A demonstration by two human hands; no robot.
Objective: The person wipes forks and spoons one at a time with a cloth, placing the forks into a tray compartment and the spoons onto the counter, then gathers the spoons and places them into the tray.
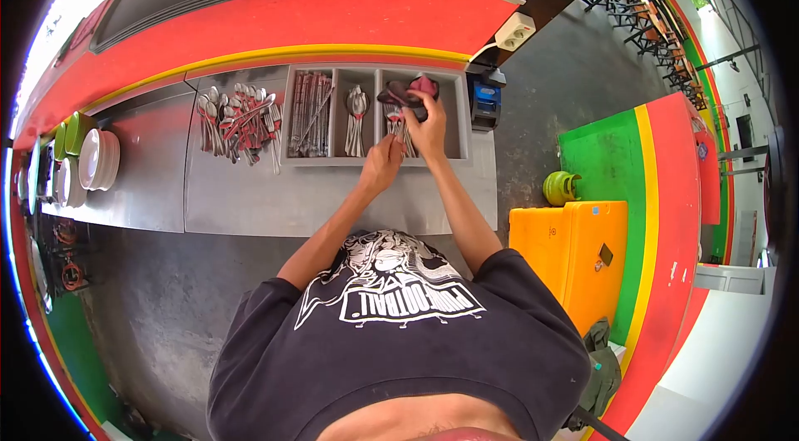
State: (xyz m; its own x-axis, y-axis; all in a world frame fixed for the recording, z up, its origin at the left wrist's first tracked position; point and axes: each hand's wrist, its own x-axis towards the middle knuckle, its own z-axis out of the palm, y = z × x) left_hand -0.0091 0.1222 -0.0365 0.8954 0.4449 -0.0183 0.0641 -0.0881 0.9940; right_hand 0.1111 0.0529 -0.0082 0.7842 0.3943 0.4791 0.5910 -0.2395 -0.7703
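Observation:
A grey cutlery tray (333,161) with several compartments sits on the steel counter. My right hand (428,131) is closed on a dark and maroon cloth (423,85) over the third compartment. Just below it, my left hand (383,165) pinches the handle end of a fork (394,119), whose upper part meets the cloth. More fork handles (408,144) lie beside my fingers in that compartment. Spoons (355,112) fill the second compartment, and long pieces in clear wrappers (310,112) fill the first.
Left of the tray lies a loose pile of spoons and forks (240,121). White plates (100,160) and green containers (76,133) stand at the counter's left end. A blue-black device (485,101) stands right of the tray, below a power socket (515,30). A red ledge (374,12) runs behind.

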